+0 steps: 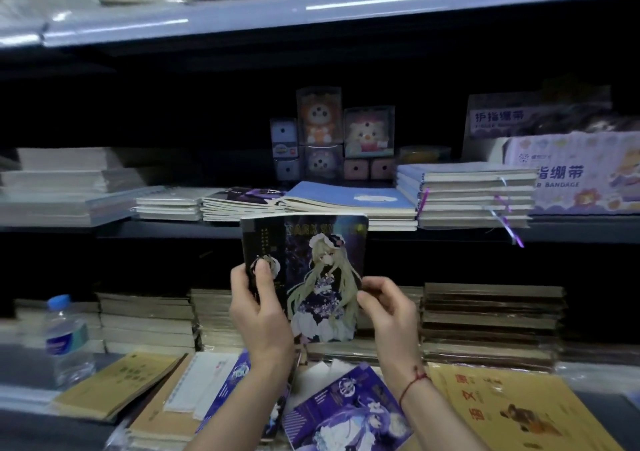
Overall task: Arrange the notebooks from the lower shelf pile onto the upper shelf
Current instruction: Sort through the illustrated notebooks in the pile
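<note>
One notebook (308, 274) is held up by two hands, the left hand (259, 308) and the right hand (391, 308). One water bottle (67, 339) is seen. Two purple notebooks (349, 412) are laid below.

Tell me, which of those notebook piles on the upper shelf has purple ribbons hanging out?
The tall stack at the right, beside the bandage box. Purple ribbons dangle from its front; the lower piles to its left show none.

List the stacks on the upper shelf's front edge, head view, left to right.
White pile → white spiral pads → dark anime-cover notebooks → blue notebooks → ribboned notebook stack → bandage box.
</note>
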{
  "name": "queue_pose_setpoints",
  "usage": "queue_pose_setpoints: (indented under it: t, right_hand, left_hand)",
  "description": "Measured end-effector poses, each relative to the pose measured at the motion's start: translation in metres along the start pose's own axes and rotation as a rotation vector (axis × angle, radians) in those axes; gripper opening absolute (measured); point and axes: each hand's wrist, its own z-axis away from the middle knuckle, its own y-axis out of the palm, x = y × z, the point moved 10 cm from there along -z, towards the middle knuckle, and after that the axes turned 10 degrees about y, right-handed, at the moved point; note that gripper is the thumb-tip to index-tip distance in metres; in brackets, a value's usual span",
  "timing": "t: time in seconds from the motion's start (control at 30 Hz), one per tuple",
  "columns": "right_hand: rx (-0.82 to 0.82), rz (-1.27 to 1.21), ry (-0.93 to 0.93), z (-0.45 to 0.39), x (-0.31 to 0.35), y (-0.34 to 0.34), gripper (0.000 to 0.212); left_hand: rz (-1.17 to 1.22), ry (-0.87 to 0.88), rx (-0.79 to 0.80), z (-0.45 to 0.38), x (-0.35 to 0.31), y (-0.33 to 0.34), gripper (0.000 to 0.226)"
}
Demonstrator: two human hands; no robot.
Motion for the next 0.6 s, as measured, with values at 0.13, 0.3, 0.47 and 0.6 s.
queue_pose_setpoints:
  t: [0.13, 0.3, 0.47, 0.6]
  right_hand:
    - [0.042, -0.046, -0.004, 0.0, 0.012, 0.005, 0.009]
    - [0.179, -0.131, 0.063, -0.002, 0.03, 0.015, 0.011]
    - [0.329, -0.062, 0.036, 0.004, 0.058, 0.028, 0.019]
    - [0.31, -0.086, -0.009, 0.005, 0.072, 0.025, 0.02]
  left_hand:
    - [0.058, -0.049, -0.13, -0.024, -0.015, -0.004, 0.024]
    - [0.138, -0.111, -0.132, -0.053, -0.029, 0.002, 0.028]
    - [0.192, -0.186, -0.005, -0.064, -0.041, 0.016, 0.029]
    - [0.186, -0.197, 0.054, -0.064, -0.047, 0.021, 0.016]
